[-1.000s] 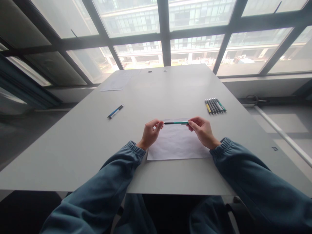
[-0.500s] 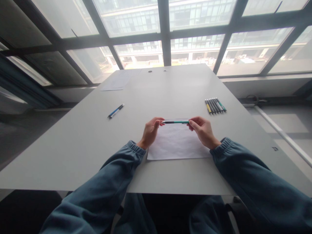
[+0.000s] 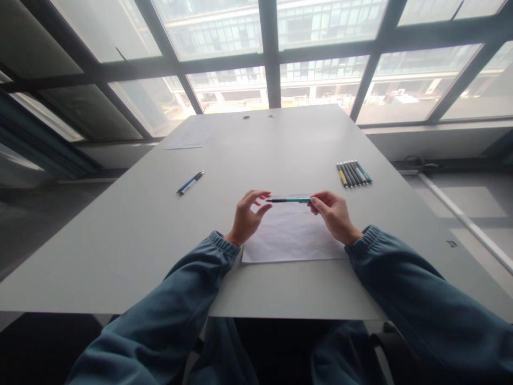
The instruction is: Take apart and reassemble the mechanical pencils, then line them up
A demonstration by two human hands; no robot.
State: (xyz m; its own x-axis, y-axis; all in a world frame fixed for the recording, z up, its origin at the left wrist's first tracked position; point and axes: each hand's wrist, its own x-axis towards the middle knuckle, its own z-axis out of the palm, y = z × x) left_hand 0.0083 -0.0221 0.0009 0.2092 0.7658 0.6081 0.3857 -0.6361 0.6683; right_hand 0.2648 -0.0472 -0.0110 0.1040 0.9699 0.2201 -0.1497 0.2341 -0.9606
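A slim green pen with a dark grip (image 3: 290, 200) lies level in the air over a white sheet of paper (image 3: 294, 238). My right hand (image 3: 332, 211) pinches its right end, near the clip, between thumb and fingers. At the pointed left end, my left hand (image 3: 249, 214) stands open, thumb and fingers spread around the tip. Whether a finger of my left hand still touches the tip, I cannot tell. The paper lies flat on the table below both hands.
On the white table (image 3: 132, 256), a row of several dark, yellow and green pens (image 3: 354, 174) lies to the right. A blue pen with a dark one beside it (image 3: 189, 183) lies at the left. More paper (image 3: 190, 132) rests at the far left, before the windows.
My left thumb and fingers have opened away from the pen's tip, which they were pinching. My right hand and the pen have stayed almost in place.
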